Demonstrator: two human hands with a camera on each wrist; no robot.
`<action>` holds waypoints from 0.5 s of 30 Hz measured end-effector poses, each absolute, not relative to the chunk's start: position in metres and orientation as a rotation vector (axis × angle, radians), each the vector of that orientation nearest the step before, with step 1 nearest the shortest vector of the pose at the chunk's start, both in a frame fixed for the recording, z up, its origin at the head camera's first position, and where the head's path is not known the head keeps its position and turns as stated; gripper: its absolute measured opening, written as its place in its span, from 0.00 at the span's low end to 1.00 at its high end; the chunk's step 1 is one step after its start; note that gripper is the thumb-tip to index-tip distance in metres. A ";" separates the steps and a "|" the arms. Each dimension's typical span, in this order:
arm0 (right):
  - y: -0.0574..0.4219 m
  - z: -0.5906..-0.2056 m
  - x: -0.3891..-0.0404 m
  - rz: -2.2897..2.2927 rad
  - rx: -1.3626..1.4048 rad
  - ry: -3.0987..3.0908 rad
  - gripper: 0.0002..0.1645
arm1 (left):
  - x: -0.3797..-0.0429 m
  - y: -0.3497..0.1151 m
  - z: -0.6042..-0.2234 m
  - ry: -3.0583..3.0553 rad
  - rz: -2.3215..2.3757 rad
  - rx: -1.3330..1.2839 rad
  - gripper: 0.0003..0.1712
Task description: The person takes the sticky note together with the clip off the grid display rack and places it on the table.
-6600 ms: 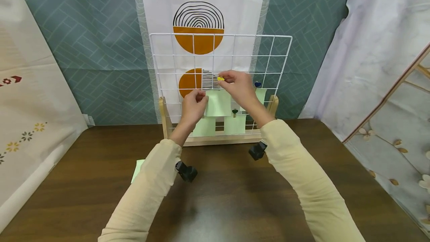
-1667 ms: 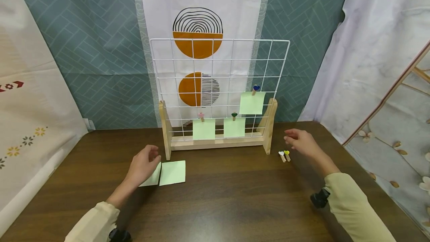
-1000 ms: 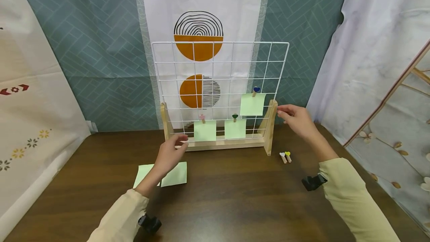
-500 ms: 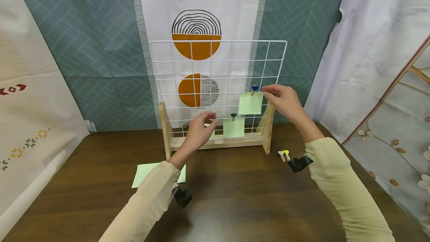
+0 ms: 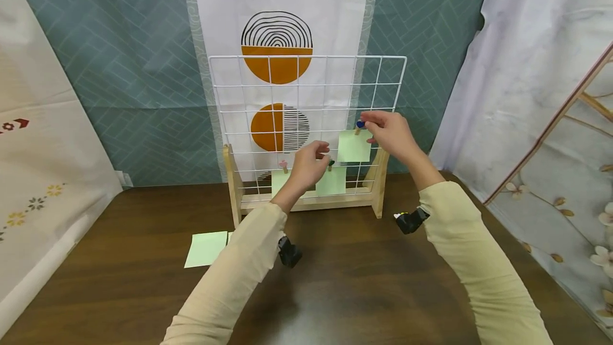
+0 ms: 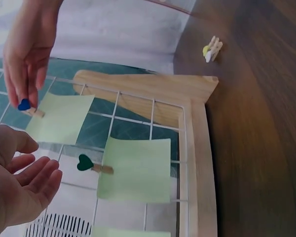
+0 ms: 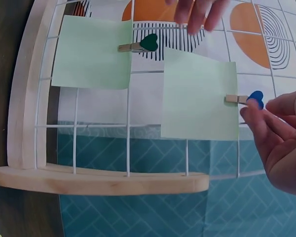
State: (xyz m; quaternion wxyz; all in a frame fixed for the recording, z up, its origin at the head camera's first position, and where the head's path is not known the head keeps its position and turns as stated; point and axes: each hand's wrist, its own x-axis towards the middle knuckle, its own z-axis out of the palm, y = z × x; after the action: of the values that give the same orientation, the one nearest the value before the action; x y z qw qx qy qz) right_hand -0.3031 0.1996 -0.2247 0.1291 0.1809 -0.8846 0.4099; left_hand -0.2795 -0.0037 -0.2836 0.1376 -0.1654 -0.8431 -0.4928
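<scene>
My right hand is at the blue-heart mini clothespin, thumb and fingertips around its heart end. That clothespin clips a pale green paper square to the white wire grid. My left hand holds nothing, its fingers loosely bent, close before the grid near the green-heart clothespin. That one fastens a second green paper square. Lower left, a pink-heart clothespin holds a third square, partly hidden behind my left hand and wrist.
The grid stands in a wooden base on a dark table. A loose green square lies at left; another beside it is mostly hidden by my left sleeve. White and yellow heart clothespins lie right of the stand.
A paper square and the yellow clothespin, held at the grid earlier, are now on the table. Both hands have since risen to the grid; my right hand has moved left onto the blue-heart clothespin.
</scene>
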 end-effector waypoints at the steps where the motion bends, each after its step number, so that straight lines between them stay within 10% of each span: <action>1: 0.197 -0.224 -0.304 1.178 0.521 -2.584 0.23 | -0.281 -0.002 -0.283 -2.441 -1.428 -0.486 0.19; 15: 0.190 -0.219 -0.314 1.124 0.519 -2.672 0.22 | -0.292 0.020 -0.284 -2.481 -1.482 -0.426 0.21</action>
State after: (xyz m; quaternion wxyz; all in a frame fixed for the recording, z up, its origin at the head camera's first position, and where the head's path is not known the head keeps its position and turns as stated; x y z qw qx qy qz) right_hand -0.3139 0.1903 -0.2192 0.0984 0.1753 -0.9029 0.3799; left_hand -0.2923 0.0196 -0.2841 0.1100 -0.1451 -0.8441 -0.5044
